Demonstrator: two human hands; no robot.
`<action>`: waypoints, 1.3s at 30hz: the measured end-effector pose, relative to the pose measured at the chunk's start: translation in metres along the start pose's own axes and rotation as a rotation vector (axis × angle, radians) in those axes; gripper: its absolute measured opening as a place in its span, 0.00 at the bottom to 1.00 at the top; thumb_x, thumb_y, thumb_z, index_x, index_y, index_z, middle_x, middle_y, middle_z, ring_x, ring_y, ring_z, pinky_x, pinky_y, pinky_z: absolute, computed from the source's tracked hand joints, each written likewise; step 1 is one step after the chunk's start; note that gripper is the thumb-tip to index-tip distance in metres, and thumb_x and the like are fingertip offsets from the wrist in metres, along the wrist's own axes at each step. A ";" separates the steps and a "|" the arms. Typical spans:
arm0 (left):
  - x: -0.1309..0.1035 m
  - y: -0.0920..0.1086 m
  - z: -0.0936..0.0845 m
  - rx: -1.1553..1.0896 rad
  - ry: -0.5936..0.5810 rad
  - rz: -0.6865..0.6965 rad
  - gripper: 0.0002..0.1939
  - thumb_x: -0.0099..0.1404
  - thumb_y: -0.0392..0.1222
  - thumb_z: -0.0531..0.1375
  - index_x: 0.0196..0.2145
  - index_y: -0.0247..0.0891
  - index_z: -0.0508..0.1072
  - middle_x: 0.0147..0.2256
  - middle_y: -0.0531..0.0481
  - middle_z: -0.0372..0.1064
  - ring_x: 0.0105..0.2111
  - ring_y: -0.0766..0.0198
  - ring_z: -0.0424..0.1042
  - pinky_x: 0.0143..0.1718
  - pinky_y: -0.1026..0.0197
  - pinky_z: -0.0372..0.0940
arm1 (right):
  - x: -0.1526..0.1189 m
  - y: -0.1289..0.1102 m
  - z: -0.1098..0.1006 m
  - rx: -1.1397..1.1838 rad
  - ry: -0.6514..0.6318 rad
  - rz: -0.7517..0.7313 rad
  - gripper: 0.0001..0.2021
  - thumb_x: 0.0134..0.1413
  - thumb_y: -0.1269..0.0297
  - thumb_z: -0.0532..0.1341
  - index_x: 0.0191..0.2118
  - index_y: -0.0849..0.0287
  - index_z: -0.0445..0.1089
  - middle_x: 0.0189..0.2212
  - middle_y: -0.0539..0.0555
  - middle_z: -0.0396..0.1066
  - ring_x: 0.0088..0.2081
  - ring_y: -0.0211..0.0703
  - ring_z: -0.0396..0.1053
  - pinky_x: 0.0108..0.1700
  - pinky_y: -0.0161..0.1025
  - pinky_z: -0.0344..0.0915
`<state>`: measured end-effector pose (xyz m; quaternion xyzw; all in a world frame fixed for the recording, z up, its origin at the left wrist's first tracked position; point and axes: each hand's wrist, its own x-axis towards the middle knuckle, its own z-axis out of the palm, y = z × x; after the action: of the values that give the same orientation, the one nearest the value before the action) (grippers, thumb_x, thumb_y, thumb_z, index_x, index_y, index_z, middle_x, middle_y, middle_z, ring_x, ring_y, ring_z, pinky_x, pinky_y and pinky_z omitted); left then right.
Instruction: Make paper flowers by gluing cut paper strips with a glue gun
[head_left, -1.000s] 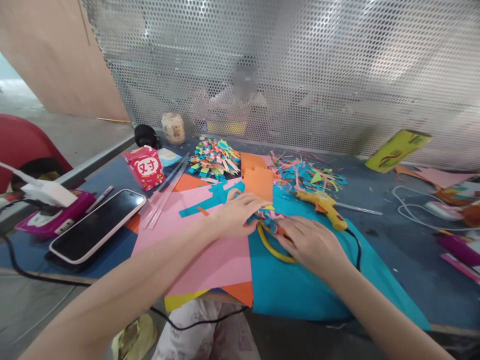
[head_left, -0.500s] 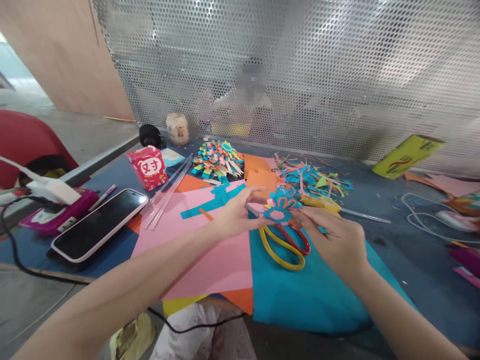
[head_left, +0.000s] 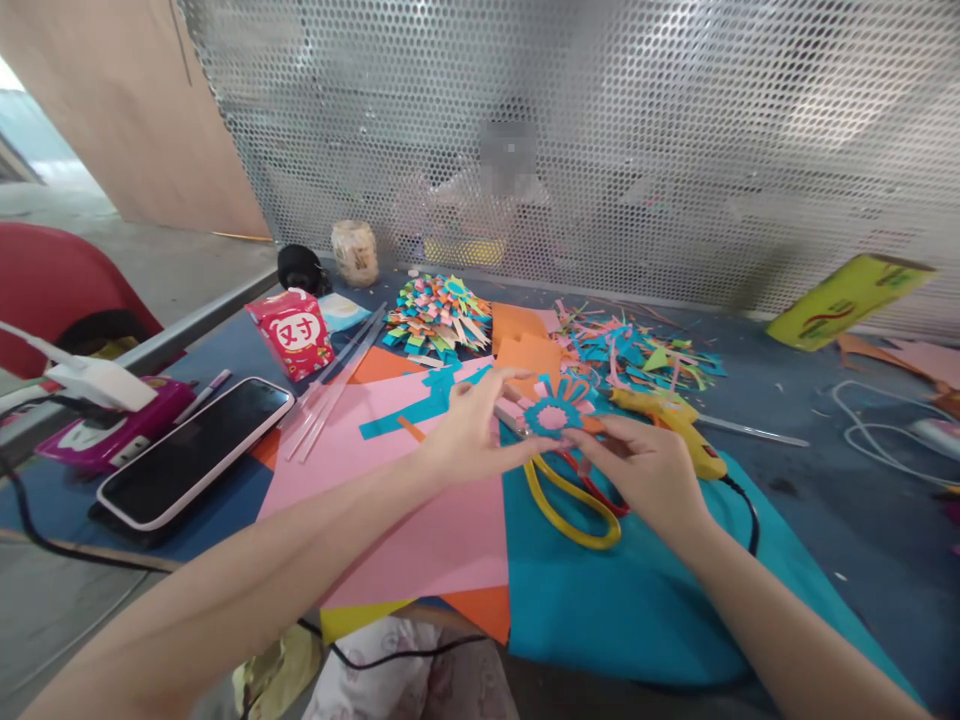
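Note:
A paper flower (head_left: 553, 417) with a blue ring centre and looped paper petals is held up over the coloured sheets. My right hand (head_left: 637, 460) pinches its right side at an orange petal. My left hand (head_left: 476, 425) is open on the flower's other side, its thumb stretched toward the lower edge; I cannot tell whether it touches. Below the flower lie scissors (head_left: 574, 515) with yellow and red handles, their blades partly hidden by my left hand. A yellow glue gun (head_left: 701, 445) lies behind my right hand.
Pink sheet (head_left: 420, 530) and blue sheet (head_left: 622, 600) cover the near table. Behind are a heap of folded paper strips (head_left: 435, 315) and paper scraps (head_left: 637, 350). To the left are a phone (head_left: 195, 450), glue sticks (head_left: 334, 395), a red packet (head_left: 291, 335) and a power strip (head_left: 120, 430).
The flower has tilted to show its petals more fully. My right hand has shifted slightly left and down, exposing more of the glue gun. The view has moved a little.

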<state>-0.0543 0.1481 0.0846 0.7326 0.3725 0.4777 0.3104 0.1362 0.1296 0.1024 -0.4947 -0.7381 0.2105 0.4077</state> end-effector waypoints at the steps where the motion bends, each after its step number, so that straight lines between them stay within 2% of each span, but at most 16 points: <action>1: 0.000 0.001 -0.001 -0.038 0.001 -0.002 0.32 0.51 0.44 0.68 0.50 0.39 0.60 0.43 0.43 0.71 0.45 0.53 0.71 0.50 0.47 0.60 | -0.001 0.000 -0.001 0.030 -0.023 0.014 0.15 0.50 0.51 0.61 0.23 0.58 0.73 0.19 0.51 0.74 0.15 0.39 0.68 0.18 0.34 0.67; 4: 0.001 0.003 -0.004 -0.278 -0.020 -0.056 0.32 0.54 0.43 0.66 0.53 0.39 0.57 0.42 0.43 0.70 0.47 0.56 0.70 0.47 0.53 0.63 | -0.003 0.001 -0.003 0.075 -0.066 0.036 0.15 0.49 0.52 0.62 0.23 0.58 0.72 0.19 0.51 0.74 0.15 0.38 0.67 0.17 0.34 0.66; 8: 0.001 0.002 -0.006 -0.448 -0.035 -0.139 0.26 0.57 0.40 0.63 0.52 0.39 0.59 0.37 0.47 0.70 0.38 0.62 0.72 0.38 0.60 0.65 | -0.006 0.005 -0.003 0.005 -0.060 0.016 0.14 0.50 0.53 0.61 0.22 0.58 0.70 0.17 0.50 0.71 0.16 0.37 0.66 0.17 0.33 0.63; 14: 0.001 0.004 -0.003 -0.392 0.045 -0.131 0.25 0.55 0.37 0.64 0.49 0.38 0.61 0.34 0.50 0.71 0.34 0.66 0.71 0.38 0.61 0.64 | -0.008 0.005 -0.003 -0.088 -0.055 -0.042 0.14 0.53 0.55 0.60 0.23 0.58 0.70 0.18 0.50 0.71 0.18 0.36 0.65 0.19 0.33 0.62; 26: 0.000 0.006 -0.002 -0.330 0.031 -0.181 0.21 0.56 0.42 0.63 0.47 0.40 0.65 0.32 0.52 0.70 0.31 0.66 0.71 0.35 0.62 0.64 | -0.009 0.004 -0.002 -0.139 -0.068 -0.096 0.14 0.54 0.56 0.59 0.23 0.58 0.69 0.17 0.50 0.69 0.19 0.37 0.65 0.19 0.33 0.62; 32: 0.003 0.005 -0.003 -0.433 0.052 -0.246 0.21 0.55 0.39 0.63 0.46 0.37 0.64 0.32 0.51 0.71 0.32 0.65 0.71 0.33 0.63 0.64 | -0.010 0.005 -0.003 -0.138 -0.056 -0.085 0.14 0.53 0.56 0.60 0.22 0.58 0.70 0.16 0.49 0.69 0.18 0.36 0.64 0.19 0.32 0.62; 36: 0.010 0.005 -0.010 -0.472 0.137 -0.196 0.15 0.58 0.39 0.60 0.44 0.37 0.65 0.29 0.51 0.72 0.33 0.64 0.73 0.35 0.61 0.66 | -0.007 0.006 -0.003 -0.152 0.007 -0.129 0.14 0.54 0.56 0.59 0.22 0.57 0.71 0.18 0.50 0.71 0.19 0.38 0.68 0.19 0.33 0.64; 39: 0.021 0.000 -0.024 -0.350 0.266 -0.112 0.08 0.59 0.38 0.58 0.38 0.37 0.68 0.26 0.53 0.71 0.30 0.66 0.73 0.36 0.61 0.66 | -0.005 0.010 -0.004 -0.198 0.078 -0.159 0.15 0.54 0.54 0.59 0.23 0.57 0.71 0.20 0.50 0.73 0.20 0.39 0.69 0.20 0.34 0.66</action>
<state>-0.0715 0.1682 0.1026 0.5762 0.3616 0.6094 0.4071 0.1458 0.1295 0.0955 -0.4803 -0.7757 0.0843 0.4006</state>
